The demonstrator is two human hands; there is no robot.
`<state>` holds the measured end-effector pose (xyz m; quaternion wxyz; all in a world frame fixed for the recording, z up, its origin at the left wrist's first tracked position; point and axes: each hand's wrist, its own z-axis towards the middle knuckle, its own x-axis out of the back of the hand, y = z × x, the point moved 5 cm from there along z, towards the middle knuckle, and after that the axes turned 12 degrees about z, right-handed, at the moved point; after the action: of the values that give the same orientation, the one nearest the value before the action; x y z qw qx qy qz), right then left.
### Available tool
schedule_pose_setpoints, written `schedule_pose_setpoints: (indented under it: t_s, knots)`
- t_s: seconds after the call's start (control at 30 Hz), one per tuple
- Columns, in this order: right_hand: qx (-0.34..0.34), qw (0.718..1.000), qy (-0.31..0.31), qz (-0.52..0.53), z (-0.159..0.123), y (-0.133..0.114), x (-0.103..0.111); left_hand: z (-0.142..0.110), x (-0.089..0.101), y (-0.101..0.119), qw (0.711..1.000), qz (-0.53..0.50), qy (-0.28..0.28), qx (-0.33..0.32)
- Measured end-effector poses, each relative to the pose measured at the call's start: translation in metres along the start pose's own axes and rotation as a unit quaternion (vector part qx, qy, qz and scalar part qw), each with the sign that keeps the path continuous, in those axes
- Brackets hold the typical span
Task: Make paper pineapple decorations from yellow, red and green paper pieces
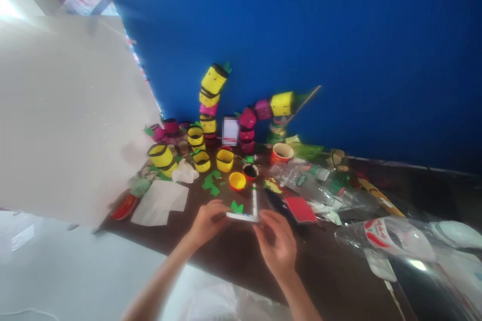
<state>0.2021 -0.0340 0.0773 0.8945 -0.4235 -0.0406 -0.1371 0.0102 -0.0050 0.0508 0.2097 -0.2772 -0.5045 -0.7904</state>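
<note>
Both my hands reach onto a dark table (pixel 233 256). My left hand (pixel 206 221) pinches the left end of a thin white strip (pixel 243 216), fingers closed on it. My right hand (pixel 276 242) is closed at the strip's right end, where an upright white piece (pixel 255 201) stands, perhaps part of the same strip. A small green cut-out (pixel 237 206) lies just beyond the strip. A red card (pixel 300 209) lies right of my right hand.
Stacks of yellow and pink bands (pixel 211 100) lean against a blue backdrop (pixel 301 35). Yellow rings (pixel 225 159), an orange cup (pixel 282 153), white paper (pixel 160 202), clear plastic bottles (pixel 384 233) and green scraps (pixel 211 182) crowd the table. A large white board (pixel 68 115) stands left.
</note>
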Motion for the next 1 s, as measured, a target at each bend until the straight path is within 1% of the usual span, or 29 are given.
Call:
schedule_pose_setpoints:
  t_s: [0.07, 0.13, 0.27, 0.4, 0.47, 0.53, 0.6, 0.73, 0.8, 0.9, 1.0]
  knots:
    - [0.033, 0.999, -0.014, -0.009, 0.003, -0.009, -0.001, 0.0, 0.001, 0.002, 1.0, -0.007, 0.002, -0.007]
    - [0.047, 0.999, -0.017, -0.009, 0.005, -0.013, -0.002, 0.0, 0.003, 0.005, 1.0, -0.01, 0.01, -0.014]
    - [0.048, 0.998, -0.019, 0.019, 0.006, -0.015, -0.003, 0.0, 0.008, 0.011, 0.999, -0.003, 0.024, -0.03]
    - [0.035, 0.998, -0.01, 0.044, 0.005, -0.014, -0.002, 0.0, 0.01, 0.014, 0.999, 0.003, 0.021, -0.04]
    - [0.014, 0.998, -0.004, 0.059, 0.004, -0.013, -0.001, 0.001, 0.01, 0.016, 0.999, -0.001, 0.007, -0.05]
    - [-0.014, 0.997, 0.002, 0.076, 0.004, -0.01, -0.001, 0.001, 0.01, 0.02, 0.998, -0.02, -0.02, -0.064]
    - [-0.046, 0.994, 0.001, 0.096, 0.003, -0.006, -0.002, 0.001, 0.009, 0.025, 0.995, -0.048, -0.067, -0.062]
    - [-0.118, 0.985, -0.007, 0.126, 0.001, 0.002, -0.006, -0.004, 0.003, 0.035, 0.98, -0.084, -0.18, -0.019]
    - [-0.161, 0.976, -0.015, 0.143, 0.001, 0.004, -0.009, -0.007, 0.0, 0.04, 0.971, -0.106, -0.216, -0.017]
    - [-0.227, 0.953, -0.038, 0.199, 0.0, 0.007, -0.015, -0.01, -0.005, 0.043, 0.96, -0.131, -0.244, -0.043]
    - [-0.278, 0.929, -0.041, 0.241, 0.001, 0.009, -0.019, -0.011, -0.006, 0.04, 0.965, -0.114, -0.23, -0.044]
